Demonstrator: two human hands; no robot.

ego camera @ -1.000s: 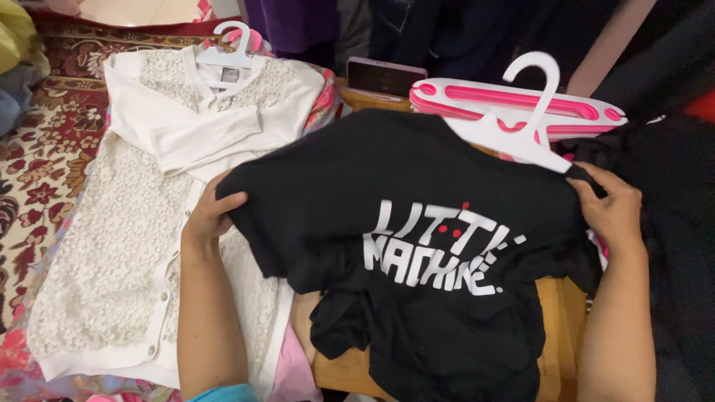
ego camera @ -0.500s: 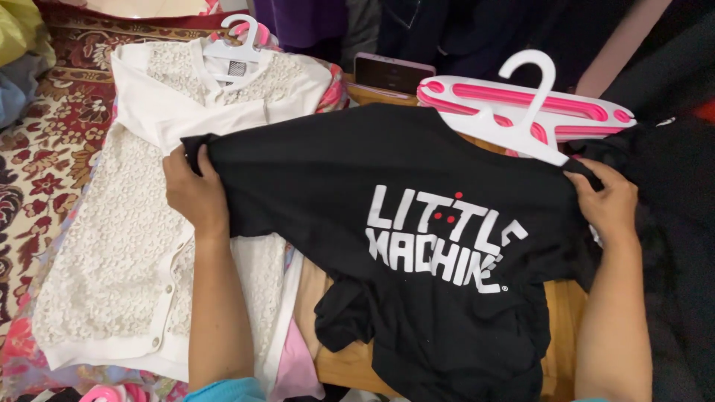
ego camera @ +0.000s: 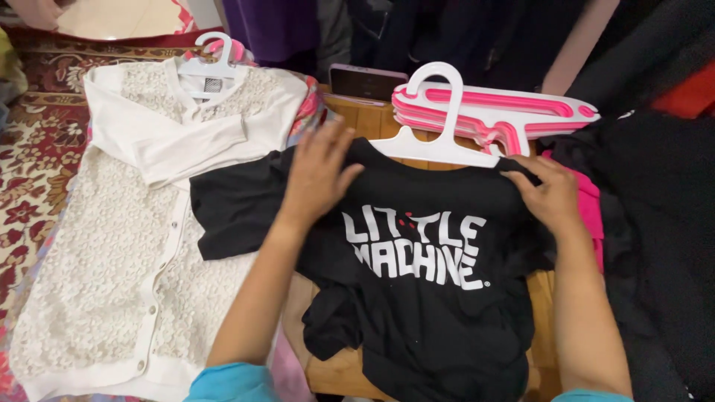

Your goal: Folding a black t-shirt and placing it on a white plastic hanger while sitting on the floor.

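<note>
Because the black T-shirt point(ego camera: 417, 260) is light, limp cloth, it looks best taken at the shoulders, near the wooden table's point(ego camera: 372, 119) far edge. Left hand point(ego camera: 319, 171) lies flat and open by the collar; right hand point(ego camera: 547, 195) pinches the shoulder under the white hanger point(ego camera: 439, 141).

Wooden table point(ego camera: 370, 119) under black t-shirt point(ego camera: 417, 298), hangers point(ego camera: 484, 119), phone point(ego camera: 359, 80).

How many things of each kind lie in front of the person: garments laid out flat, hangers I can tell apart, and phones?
Garments laid flat: 2, a black T-shirt and a white lace cardigan.
Hangers told apart: 2, a white hanger and another under the cardigan's collar; the pink hanger stack is uncountable.
Phones: 1.
Total: 5.
</note>
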